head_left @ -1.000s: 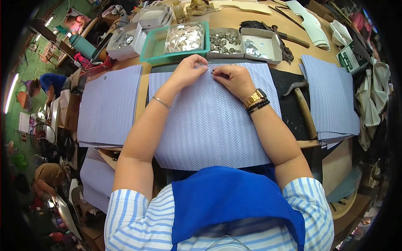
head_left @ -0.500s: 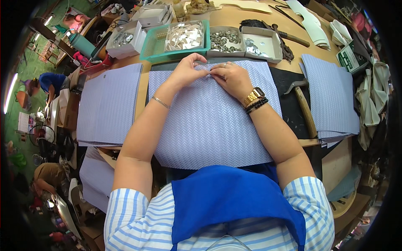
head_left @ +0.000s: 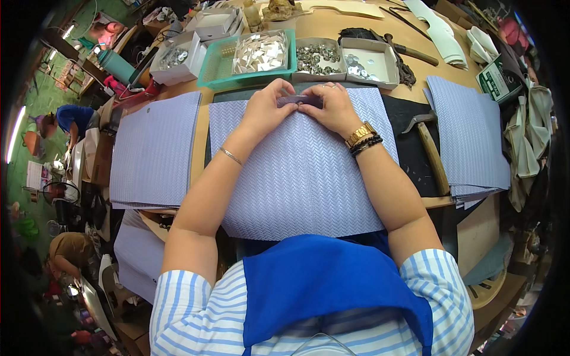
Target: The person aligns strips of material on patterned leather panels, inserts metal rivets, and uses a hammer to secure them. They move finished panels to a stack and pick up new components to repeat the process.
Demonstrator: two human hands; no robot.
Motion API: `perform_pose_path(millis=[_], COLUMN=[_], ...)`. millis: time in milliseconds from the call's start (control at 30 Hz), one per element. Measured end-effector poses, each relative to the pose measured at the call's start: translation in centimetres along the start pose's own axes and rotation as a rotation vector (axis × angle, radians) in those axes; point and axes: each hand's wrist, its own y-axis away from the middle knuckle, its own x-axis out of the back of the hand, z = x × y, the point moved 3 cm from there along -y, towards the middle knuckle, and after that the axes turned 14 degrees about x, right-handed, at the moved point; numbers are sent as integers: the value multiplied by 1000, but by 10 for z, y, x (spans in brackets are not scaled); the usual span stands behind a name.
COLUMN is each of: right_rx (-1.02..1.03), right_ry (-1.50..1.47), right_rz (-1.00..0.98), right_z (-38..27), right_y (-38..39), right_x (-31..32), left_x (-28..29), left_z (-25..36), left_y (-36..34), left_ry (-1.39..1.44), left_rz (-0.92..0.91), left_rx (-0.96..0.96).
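Note:
A lavender sheet (head_left: 291, 184) with an embossed woven pattern and a seam down its middle lies in front of me. My left hand (head_left: 268, 110) and my right hand (head_left: 333, 110) meet at the middle of its far edge. Both are closed, thumbs toward me, gripping that edge. Between them the edge is turned up, and a dark purplish underside (head_left: 303, 99) shows there. Whether a small fastener sits between the fingertips is hard to make out. A claw-like hammer (head_left: 433, 151) with a wooden handle rests to the right of the sheet.
Stacks of lavender sheets lie at left (head_left: 155, 151) and right (head_left: 472, 139). Beyond my hands stand a teal basket (head_left: 215, 66) with small white pieces, a box of metal fasteners (head_left: 320, 59) and a box of silvery discs (head_left: 380, 62). A mallet (head_left: 415, 54) lies behind. Other people work at left.
The far edge of the sheet has been turned up, so its dark underside now shows between my hands. Both hands have closed round that edge, and the fingers have curled over it.

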Motion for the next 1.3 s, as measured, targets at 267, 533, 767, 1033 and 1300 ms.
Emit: perform_pose_path(millis=[267,533,767,1033,1300], right_rx=[92,387,462,432,415], right_ry=[36,147,235,164,117], right_rz=[-20,180,251,229,176], right_z=[-5,-26,-37,-36,-36], right_y=[0,2,5,3,6], right_x=[4,16,25,24,21], left_x=[2,0,1,1,2], left_z=[3,-2,9,6,9], left_y=[11,30,42,42,44], left_ry=[-154,-213,-215,-194,-206], left_rz=[96,361,536,539,523], left_rx=[-213,-477,-619,-614,-627])
